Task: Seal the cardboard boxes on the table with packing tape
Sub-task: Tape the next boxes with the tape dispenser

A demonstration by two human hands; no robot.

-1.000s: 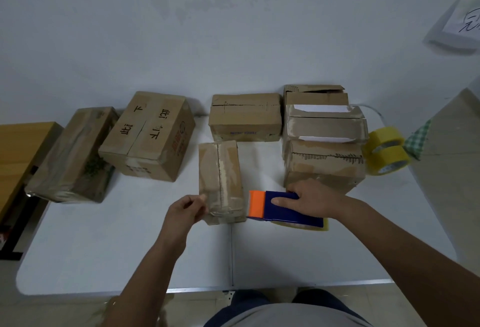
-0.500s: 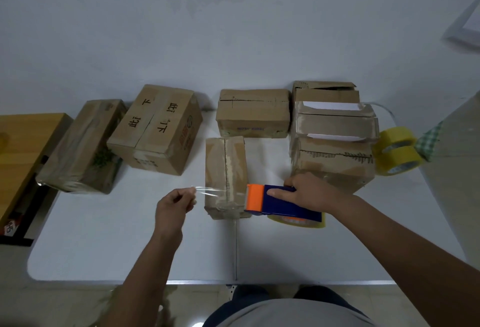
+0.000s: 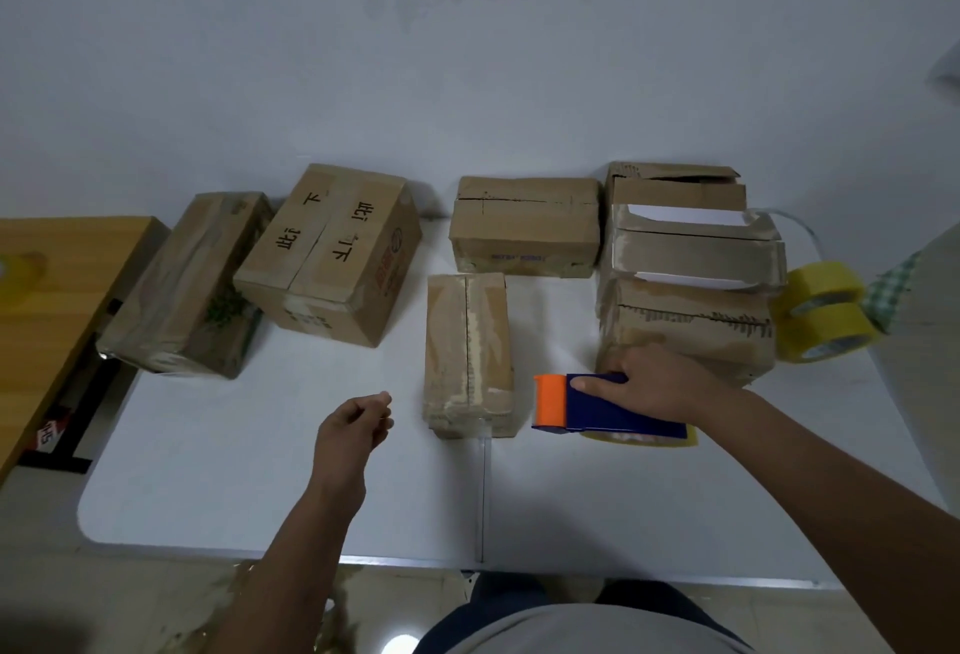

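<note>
Cardboard boxes stand on the white counter [image 3: 218, 487] in front of me. The narrow brown cardboard box [image 3: 468, 352] with old tape marks lies near the middle, its long side pointing away from me. My right hand [image 3: 657, 383] grips the blue and orange tape dispenser [image 3: 597, 406], just right of this narrow box and apart from it; a yellowish tape roll shows under the dispenser's body. My left hand [image 3: 356, 419] is left of the same box, not touching it — the fingers are curled and the fingertips meet as in a pinch, but I cannot tell if they hold a tape end. Behind my right hand I see a stack of worn brown boxes [image 3: 685, 290], and beside it two yellow tape rolls [image 3: 826, 310], one upon the other. At the back lie a low brown box [image 3: 524, 225], a big box with black printed characters [image 3: 332, 253] and, far left, a long wrapped box [image 3: 187, 284]. A wooden table [image 3: 57, 279] stands further left.
</note>
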